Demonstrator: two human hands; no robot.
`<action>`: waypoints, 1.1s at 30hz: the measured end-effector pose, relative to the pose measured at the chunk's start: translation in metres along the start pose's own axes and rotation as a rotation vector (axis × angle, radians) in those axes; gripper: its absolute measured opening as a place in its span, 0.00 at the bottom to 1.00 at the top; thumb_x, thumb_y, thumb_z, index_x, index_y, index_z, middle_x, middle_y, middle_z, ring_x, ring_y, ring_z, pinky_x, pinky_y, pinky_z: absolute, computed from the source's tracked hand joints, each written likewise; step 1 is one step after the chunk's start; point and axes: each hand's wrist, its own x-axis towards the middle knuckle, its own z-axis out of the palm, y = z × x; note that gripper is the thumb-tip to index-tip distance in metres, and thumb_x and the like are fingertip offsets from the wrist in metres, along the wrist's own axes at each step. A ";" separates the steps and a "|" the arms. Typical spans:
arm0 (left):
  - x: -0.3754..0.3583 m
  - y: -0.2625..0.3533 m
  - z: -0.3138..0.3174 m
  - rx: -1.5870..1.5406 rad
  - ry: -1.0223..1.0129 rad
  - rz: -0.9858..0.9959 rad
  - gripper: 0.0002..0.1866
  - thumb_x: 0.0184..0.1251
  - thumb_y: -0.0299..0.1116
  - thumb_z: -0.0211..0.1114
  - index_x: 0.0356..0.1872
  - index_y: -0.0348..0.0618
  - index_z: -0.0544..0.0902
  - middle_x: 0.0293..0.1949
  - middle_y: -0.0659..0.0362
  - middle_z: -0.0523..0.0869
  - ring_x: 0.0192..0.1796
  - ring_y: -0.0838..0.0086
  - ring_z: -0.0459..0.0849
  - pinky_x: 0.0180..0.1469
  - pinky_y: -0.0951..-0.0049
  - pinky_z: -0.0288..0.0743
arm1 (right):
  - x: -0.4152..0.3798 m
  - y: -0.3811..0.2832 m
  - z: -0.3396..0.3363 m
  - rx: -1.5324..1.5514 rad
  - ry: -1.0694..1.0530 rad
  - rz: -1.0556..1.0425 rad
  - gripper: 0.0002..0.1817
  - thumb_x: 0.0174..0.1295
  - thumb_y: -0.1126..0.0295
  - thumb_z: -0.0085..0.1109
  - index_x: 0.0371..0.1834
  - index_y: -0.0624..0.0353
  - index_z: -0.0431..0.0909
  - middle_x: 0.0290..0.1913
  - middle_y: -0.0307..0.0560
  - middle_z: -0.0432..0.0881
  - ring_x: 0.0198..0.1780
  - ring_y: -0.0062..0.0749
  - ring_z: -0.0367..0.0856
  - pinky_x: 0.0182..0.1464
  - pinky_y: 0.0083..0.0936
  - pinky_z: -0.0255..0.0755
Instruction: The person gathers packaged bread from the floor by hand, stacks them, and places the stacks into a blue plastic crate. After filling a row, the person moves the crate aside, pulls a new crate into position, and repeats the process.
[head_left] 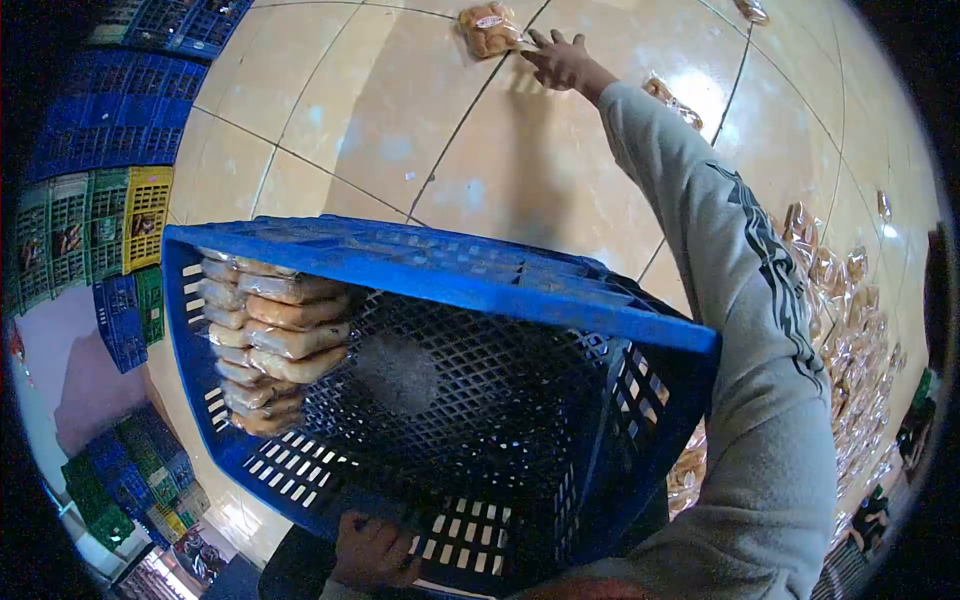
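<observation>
My left hand is closed around the near side of a blue plastic crate, which is tilted with its opening toward me. Inside, along the crate's left wall, wrapped bread packs are stacked in two columns. My right hand reaches out past the crate's far side over the tiled floor, fingers spread and holding nothing. Its fingertips are close to the edge of a clear-wrapped pack of bread rolls with a red and white label. The sleeve on my right arm is grey with dark stripes.
Another wrapped pack lies on the floor beside my right forearm. A large spread of wrapped packs covers the floor at the right. Stacked blue crates, a yellow crate and green crates line the left side.
</observation>
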 end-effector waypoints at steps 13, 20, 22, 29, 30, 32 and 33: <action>0.030 0.001 -0.020 0.066 0.044 0.150 0.13 0.52 0.47 0.67 0.30 0.50 0.84 0.30 0.63 0.81 0.36 0.69 0.81 0.48 0.49 0.68 | -0.134 0.069 0.133 0.353 0.463 0.509 0.24 0.73 0.49 0.46 0.67 0.44 0.73 0.72 0.37 0.68 0.74 0.41 0.64 0.66 0.80 0.51; 0.015 -0.007 0.000 0.187 0.361 0.254 0.12 0.49 0.41 0.65 0.30 0.46 0.82 0.30 0.58 0.81 0.35 0.66 0.80 0.51 0.52 0.66 | -0.406 -0.054 0.109 0.464 0.250 0.659 0.26 0.73 0.50 0.45 0.67 0.52 0.70 0.65 0.47 0.73 0.67 0.48 0.70 0.60 0.55 0.71; 0.022 -0.006 -0.003 0.271 0.514 0.288 0.11 0.48 0.38 0.64 0.30 0.44 0.79 0.30 0.54 0.80 0.36 0.60 0.79 0.51 0.53 0.66 | -0.474 -0.104 0.114 0.300 0.259 0.622 0.25 0.73 0.50 0.44 0.65 0.52 0.72 0.62 0.45 0.75 0.64 0.44 0.73 0.59 0.53 0.71; 0.040 -0.020 -0.011 0.106 0.415 0.226 0.08 0.64 0.35 0.60 0.33 0.41 0.82 0.29 0.49 0.84 0.33 0.53 0.82 0.42 0.56 0.70 | -0.593 -0.191 0.209 0.651 0.283 0.341 0.19 0.66 0.54 0.52 0.42 0.60 0.82 0.58 0.50 0.76 0.62 0.44 0.72 0.57 0.45 0.69; 0.038 -0.020 -0.012 0.097 0.384 0.230 0.10 0.67 0.36 0.59 0.34 0.41 0.82 0.30 0.48 0.84 0.33 0.51 0.82 0.41 0.55 0.71 | -0.605 -0.211 0.201 0.627 0.187 0.320 0.21 0.66 0.53 0.52 0.45 0.60 0.81 0.59 0.51 0.75 0.63 0.44 0.71 0.56 0.51 0.69; 0.037 -0.010 -0.017 0.090 0.425 0.248 0.14 0.73 0.38 0.56 0.35 0.39 0.83 0.31 0.46 0.84 0.33 0.49 0.82 0.40 0.54 0.73 | -0.627 -0.247 0.176 0.505 0.151 0.293 0.22 0.66 0.50 0.52 0.47 0.59 0.81 0.60 0.51 0.73 0.64 0.45 0.70 0.54 0.60 0.67; 0.035 -0.015 -0.008 0.106 0.471 0.259 0.16 0.76 0.39 0.54 0.36 0.38 0.83 0.31 0.45 0.84 0.34 0.49 0.82 0.42 0.55 0.73 | -0.633 -0.269 0.180 0.423 0.208 0.282 0.23 0.67 0.50 0.51 0.47 0.59 0.81 0.61 0.51 0.73 0.65 0.45 0.70 0.53 0.63 0.67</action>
